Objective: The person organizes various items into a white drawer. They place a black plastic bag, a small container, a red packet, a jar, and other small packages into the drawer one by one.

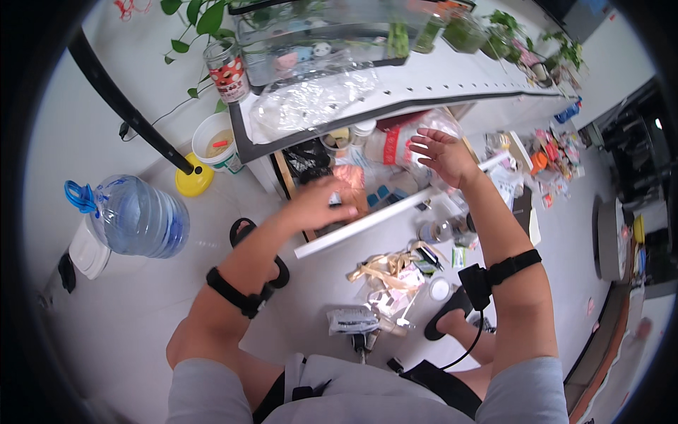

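My left hand [318, 204], blurred, is over the left part of an open white drawer [365, 225]. It is at a shiny copper-coloured packet [350, 175]; whether the fingers grip anything is hidden. My right hand [445, 159] is raised over the drawer's right side, fingers spread and holding nothing. Close to its fingertips lies a clear plastic bag with a red band [391, 146]. Inside the drawer are also a black plastic bag [307, 156], a round tub [337, 139], a white-lidded jar [364, 127] and small blue items [379, 195].
A glass tank [328, 40] and crumpled clear plastic [312, 100] rest on the cabinet top. Ribbons [386, 267], a clear bottle [435, 231] and a wrapped packet [352, 320] lie on the floor before me. A large water bottle [140, 214] and white bucket [214, 143] stand left.
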Demonstrator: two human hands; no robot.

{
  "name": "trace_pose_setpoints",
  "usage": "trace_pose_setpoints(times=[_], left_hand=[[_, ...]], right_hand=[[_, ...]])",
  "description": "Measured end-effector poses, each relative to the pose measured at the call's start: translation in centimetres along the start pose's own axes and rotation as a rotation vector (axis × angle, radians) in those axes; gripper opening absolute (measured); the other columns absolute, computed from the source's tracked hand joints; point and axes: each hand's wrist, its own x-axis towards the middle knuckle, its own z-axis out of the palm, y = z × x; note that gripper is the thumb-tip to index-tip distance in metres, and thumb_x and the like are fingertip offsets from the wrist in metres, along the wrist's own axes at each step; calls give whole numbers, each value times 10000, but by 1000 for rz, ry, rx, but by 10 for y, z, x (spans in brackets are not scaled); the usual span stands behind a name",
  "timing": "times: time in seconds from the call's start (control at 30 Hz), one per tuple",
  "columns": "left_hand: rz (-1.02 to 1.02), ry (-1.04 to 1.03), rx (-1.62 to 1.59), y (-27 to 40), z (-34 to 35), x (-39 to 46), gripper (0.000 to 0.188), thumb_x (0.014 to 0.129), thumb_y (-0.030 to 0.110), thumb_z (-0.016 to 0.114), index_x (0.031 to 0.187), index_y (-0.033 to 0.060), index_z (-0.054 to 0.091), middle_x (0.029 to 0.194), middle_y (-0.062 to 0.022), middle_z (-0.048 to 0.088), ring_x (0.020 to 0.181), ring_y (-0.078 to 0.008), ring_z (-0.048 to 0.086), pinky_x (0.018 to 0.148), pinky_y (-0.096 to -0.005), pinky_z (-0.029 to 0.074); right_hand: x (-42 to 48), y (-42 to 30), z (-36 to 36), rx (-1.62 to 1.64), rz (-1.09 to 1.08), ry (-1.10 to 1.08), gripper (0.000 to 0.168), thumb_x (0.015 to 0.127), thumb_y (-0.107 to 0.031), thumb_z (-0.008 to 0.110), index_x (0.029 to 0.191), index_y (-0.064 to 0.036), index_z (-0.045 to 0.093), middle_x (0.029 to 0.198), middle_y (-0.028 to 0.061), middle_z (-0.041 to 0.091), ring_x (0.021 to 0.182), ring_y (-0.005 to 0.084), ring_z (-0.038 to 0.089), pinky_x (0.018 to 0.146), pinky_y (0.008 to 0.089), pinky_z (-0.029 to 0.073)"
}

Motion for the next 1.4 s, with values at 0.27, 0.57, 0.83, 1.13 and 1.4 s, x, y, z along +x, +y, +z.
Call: trace_pose_setpoints(times=[0.27, 0.57, 0.83, 1.13, 1.4], left_hand=[[29, 127, -189, 129, -16, 10, 355, 848, 155, 614, 1186, 70, 542, 1125, -87, 572, 1054, -189, 536, 921, -313, 402], [-6, -137, -237, 133, 168, -4, 333, 825, 121, 631, 1148, 74, 564, 1116, -80, 588, 1042, -205, 555, 904, -338, 425], [-235, -163, -322, 78, 237, 6, 365, 826, 171, 634, 1169, 77, 549, 1142, -125, 582, 1065, -255, 561, 892, -346, 443], [-308, -206, -352, 65, 233, 38, 424, 829, 171, 637, 1222, 89, 502, 1225, -137, 536, 1117, -268, 534, 919, -364, 438], [-360, -154, -579, 100, 229, 83, 872, 772, 288, 723, 1426, 91, 181, 1291, -214, 430, 1162, -312, 486, 933, -371, 427]], right_hand=[[-135, 38, -61, 139, -28, 163, 180, 921, -153, 531, 1076, -70, 572, 1028, 63, 645, 915, 145, 610, 769, 276, 466], [-198, 236, -152, -39, 248, 675, 316, 795, -133, 639, 1087, -34, 571, 934, 83, 635, 838, 165, 625, 692, 297, 476], [-124, 273, -123, -965, 91, 489, 770, 688, -110, 714, 1365, -163, 353, 1426, 218, 275, 1248, 401, 366, 1032, 405, 352], [-54, 264, -133, -933, 256, 447, 728, 675, -162, 732, 1319, -235, 399, 1353, 186, 331, 1180, 391, 424, 946, 428, 422], [-112, 228, -164, 398, 35, 46, 454, 765, -119, 548, 1207, -146, 451, 986, 54, 514, 918, 162, 519, 775, 290, 432]])
